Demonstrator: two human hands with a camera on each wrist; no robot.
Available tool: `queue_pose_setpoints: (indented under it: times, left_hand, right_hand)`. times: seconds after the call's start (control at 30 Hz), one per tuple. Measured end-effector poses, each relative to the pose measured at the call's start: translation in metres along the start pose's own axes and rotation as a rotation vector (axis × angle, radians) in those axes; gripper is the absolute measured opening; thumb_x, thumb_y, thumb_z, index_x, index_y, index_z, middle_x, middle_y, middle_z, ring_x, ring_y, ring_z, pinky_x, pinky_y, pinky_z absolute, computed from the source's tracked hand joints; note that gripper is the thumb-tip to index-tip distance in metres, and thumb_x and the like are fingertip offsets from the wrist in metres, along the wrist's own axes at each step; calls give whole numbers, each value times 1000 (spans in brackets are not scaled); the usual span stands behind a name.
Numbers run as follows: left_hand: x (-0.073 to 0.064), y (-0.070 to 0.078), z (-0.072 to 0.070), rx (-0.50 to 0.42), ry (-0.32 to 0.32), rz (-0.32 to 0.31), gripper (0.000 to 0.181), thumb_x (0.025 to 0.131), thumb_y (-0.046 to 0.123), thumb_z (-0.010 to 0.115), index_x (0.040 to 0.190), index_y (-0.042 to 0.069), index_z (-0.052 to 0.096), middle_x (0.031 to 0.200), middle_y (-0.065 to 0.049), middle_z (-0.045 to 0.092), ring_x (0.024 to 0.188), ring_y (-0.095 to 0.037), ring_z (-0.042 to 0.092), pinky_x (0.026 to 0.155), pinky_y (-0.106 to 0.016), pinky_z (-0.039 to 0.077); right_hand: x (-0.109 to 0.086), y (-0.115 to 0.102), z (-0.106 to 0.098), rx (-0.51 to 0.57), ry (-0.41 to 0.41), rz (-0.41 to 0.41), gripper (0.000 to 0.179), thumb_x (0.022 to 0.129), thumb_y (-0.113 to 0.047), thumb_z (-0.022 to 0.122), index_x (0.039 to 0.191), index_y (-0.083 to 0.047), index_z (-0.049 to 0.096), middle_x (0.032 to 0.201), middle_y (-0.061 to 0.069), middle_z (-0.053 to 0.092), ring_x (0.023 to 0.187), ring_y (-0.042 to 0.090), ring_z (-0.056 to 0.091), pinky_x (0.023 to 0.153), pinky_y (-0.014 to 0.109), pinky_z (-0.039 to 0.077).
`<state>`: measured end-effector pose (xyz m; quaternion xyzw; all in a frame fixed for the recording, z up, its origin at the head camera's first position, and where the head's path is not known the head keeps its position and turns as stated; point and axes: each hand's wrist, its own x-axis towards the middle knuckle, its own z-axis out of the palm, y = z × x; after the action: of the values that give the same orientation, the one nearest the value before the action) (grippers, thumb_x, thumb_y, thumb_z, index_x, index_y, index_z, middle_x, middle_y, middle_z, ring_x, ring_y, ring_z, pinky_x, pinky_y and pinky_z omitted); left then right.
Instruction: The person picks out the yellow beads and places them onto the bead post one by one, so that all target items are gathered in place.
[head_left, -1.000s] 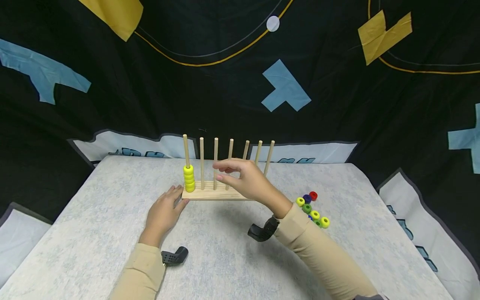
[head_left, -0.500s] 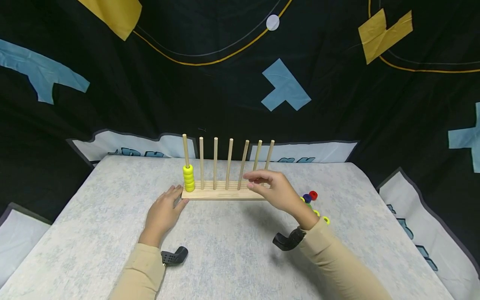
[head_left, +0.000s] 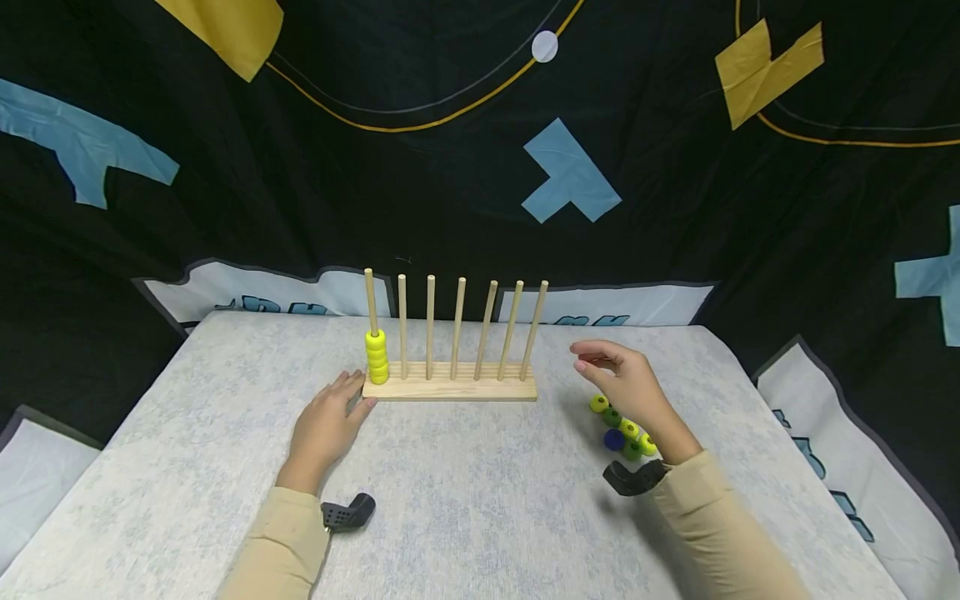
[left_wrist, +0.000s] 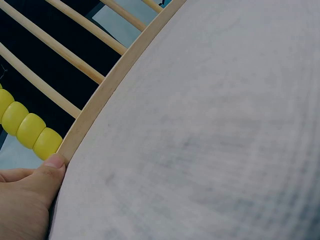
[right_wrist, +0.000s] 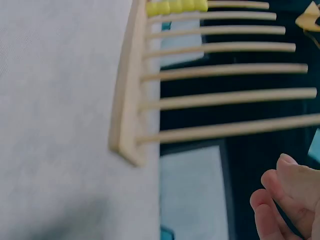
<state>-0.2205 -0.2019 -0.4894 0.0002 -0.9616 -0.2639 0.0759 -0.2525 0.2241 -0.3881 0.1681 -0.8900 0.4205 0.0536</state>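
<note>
A wooden abacus stand (head_left: 450,390) with several upright pegs stands on the table. Yellow beads (head_left: 377,358) are stacked on its leftmost peg; the other pegs are bare. My left hand (head_left: 326,433) holds the left end of the base, the thumb (left_wrist: 54,162) against its front corner and the fingers along its side. To the right of the stand, my right hand (head_left: 626,387) is in the air with fingers loosely bent and nothing between them. Loose yellow, green and blue beads (head_left: 613,439) lie under and beside it, some hidden by the hand and wrist.
The pale cloth-covered table (head_left: 450,500) ends just behind the stand. A black curtain (head_left: 420,200) with tape shapes hangs beyond that far edge. Small black wrist cameras (head_left: 633,478) are worn on both wrists.
My right hand has moved right, from over the middle pegs to above the loose beads, uncovering the right pegs and hiding the red bead. The left hand and stand have stayed put.
</note>
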Motion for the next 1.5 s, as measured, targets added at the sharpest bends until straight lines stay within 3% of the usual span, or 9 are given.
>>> queue_pose_setpoints:
  times: [0.33,0.6,0.8,1.0,1.23,1.5]
  left_hand:
    - [0,1,0,6,1,-4,58,102,40,54,149,9,44,156,-15,41,146,-42,34,114,-68,28]
    - [-1,0,0,12,1,-4,58,102,39,55,149,8,44,156,-15,41,146,-42,34,114,-68,29]
    - [0,0,0,8,-2,-9,57,102,39,55,149,8,44,156,-15,40,146,-42,34,114,-68,29]
    - [-1,0,1,6,0,-6,58,101,39,55,149,9,44,156,-15,41,146,-42,34,114,-68,28]
    - [0,0,2,7,9,-4,57,102,40,55,149,9,45,156,-15,42,146,-41,34,114,-68,29]
    - [-1,1,0,1,2,-7,57,101,38,56,150,9,44,156,-15,41,146,-42,34,114,-68,29]
  right_hand:
    - [-17,40,-5,-166,-58,118,35,98,-19,65,130,-6,63,122,18,69,107,30,68,92,48,58]
    - [-23,59,2,-308,-115,87,38,95,-14,68,129,1,63,112,15,71,99,29,69,88,47,59]
    - [-25,62,6,-371,-149,71,38,93,-12,70,128,2,63,114,16,71,101,28,69,89,46,58]
    - [-24,62,10,-348,-140,70,34,91,-7,71,124,2,66,111,15,72,98,28,69,87,44,59]
    - [-25,61,11,-360,-133,120,35,92,-11,71,125,0,66,117,17,70,104,30,68,90,44,59]
    - [-25,62,13,-331,-120,131,34,89,-17,75,120,-2,70,110,14,73,100,27,69,89,45,59]
